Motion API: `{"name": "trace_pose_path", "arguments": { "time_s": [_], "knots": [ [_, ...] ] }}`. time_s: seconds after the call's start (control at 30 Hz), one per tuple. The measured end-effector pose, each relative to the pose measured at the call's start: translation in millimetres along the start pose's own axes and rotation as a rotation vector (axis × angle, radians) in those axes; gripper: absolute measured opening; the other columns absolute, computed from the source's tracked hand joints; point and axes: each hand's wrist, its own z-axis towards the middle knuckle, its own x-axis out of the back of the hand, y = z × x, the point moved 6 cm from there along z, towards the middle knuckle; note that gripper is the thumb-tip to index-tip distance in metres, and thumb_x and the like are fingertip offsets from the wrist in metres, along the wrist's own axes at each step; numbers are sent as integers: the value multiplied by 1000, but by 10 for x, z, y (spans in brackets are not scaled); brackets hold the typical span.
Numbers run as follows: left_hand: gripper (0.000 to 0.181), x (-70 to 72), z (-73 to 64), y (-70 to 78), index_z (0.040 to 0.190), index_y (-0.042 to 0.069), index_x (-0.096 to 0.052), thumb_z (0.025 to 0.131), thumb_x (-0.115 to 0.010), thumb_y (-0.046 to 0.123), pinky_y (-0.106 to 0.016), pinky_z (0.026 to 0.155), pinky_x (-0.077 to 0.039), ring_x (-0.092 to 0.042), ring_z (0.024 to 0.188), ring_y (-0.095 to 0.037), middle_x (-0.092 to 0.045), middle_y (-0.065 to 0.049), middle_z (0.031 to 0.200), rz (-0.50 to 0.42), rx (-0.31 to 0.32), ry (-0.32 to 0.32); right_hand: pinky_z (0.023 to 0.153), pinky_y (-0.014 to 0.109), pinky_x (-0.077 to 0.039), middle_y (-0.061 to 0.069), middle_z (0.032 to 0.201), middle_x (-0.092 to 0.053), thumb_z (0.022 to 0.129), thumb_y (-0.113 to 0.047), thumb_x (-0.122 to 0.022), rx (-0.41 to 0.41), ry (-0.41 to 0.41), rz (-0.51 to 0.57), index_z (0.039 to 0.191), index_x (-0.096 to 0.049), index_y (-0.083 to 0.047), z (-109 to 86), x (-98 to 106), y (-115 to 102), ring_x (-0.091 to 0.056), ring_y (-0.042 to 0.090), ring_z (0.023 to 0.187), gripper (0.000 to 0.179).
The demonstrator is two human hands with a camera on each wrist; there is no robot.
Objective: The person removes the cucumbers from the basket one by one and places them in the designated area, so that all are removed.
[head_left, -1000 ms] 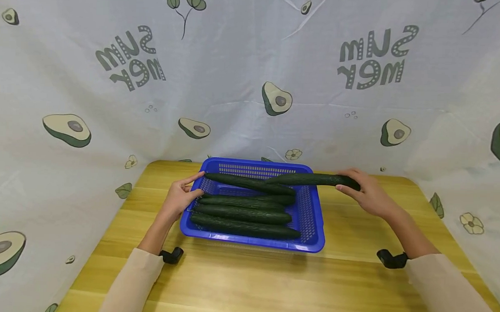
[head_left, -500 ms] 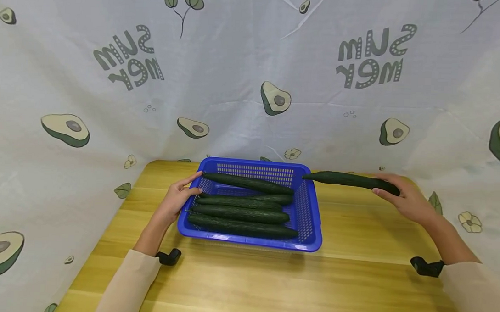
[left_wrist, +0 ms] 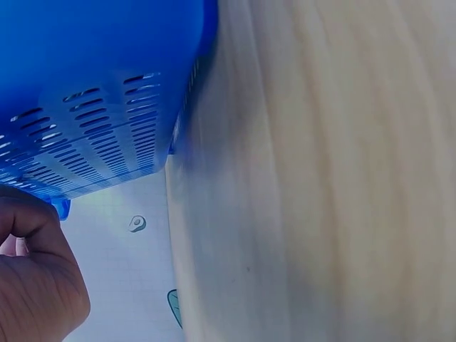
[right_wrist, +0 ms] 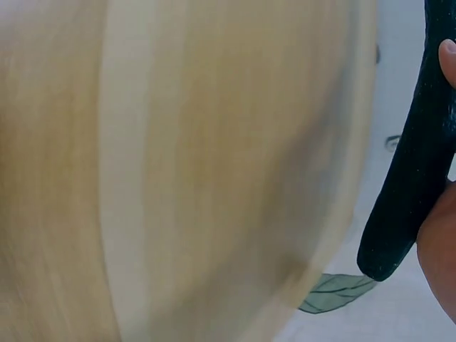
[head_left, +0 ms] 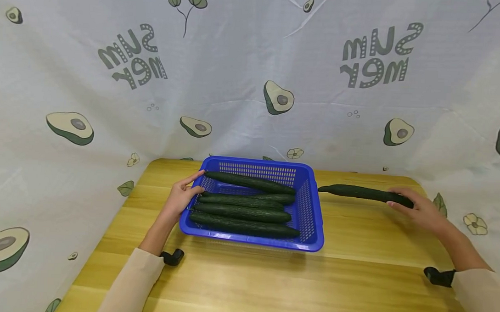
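Observation:
A blue plastic basket [head_left: 251, 242] with slotted walls holds several long dark-green cucumbers [head_left: 244, 213] lying crosswise. At its left rim my left hand [head_left: 179, 197] grips the edge, thumb over the top and index finger stretched along the far part. In the left wrist view the left hand [left_wrist: 35, 274] shows bent beside the basket wall [left_wrist: 92, 121]. To the right of the basket, my right hand [head_left: 423, 212] holds one cucumber [head_left: 360, 192] by its right end, its thin tip pointing at the basket. The right wrist view shows that cucumber [right_wrist: 413, 171] with the thumb lying against it.
The basket stands on a wooden table [head_left: 245, 284] with rounded far corners. A pale curtain [head_left: 236, 73] printed with avocados hangs behind and at both sides. Each wrist carries a black camera mount [head_left: 173, 257].
The right hand has carried its cucumber out of the basket to the right, then lowered it toward the table. The left hand stays at the basket's left rim.

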Motion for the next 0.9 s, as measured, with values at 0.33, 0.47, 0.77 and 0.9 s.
{"name": "trace_pose_path", "arguments": {
  "time_s": [0.33,0.47,0.77,0.9],
  "knots": [
    [59,-11,-10,4,152,29,-53,97,-67,12,-31,72,-64,-75,81,-14,-79,-14,105,40,-21,2,97,78,-31,37,145,-44,103,-26,-64,51,3,-51,141,-53,2,84,-160,157,-37,63,130,49],
    [59,-5,-15,-3,153,29,-52,98,-65,12,-31,74,-64,-75,87,-14,-69,-29,127,31,-9,3,97,80,-28,37,142,-47,103,-24,-63,82,18,-87,140,-54,3,138,-212,131,-39,63,129,46],
    [60,-12,-32,-19,153,29,-52,97,-65,11,-31,75,-64,-75,90,-14,-60,-32,139,2,2,3,93,77,-33,38,138,-52,102,-24,-64,104,36,-215,137,-56,3,158,-275,58,-45,62,124,45],
    [59,-12,-24,-24,152,30,-53,98,-65,11,-30,74,-64,-75,89,-13,-60,-32,138,7,0,13,95,76,-37,37,138,-54,100,-32,-68,91,24,-272,138,-57,2,187,-288,41,-48,59,124,52]
  ]
}}
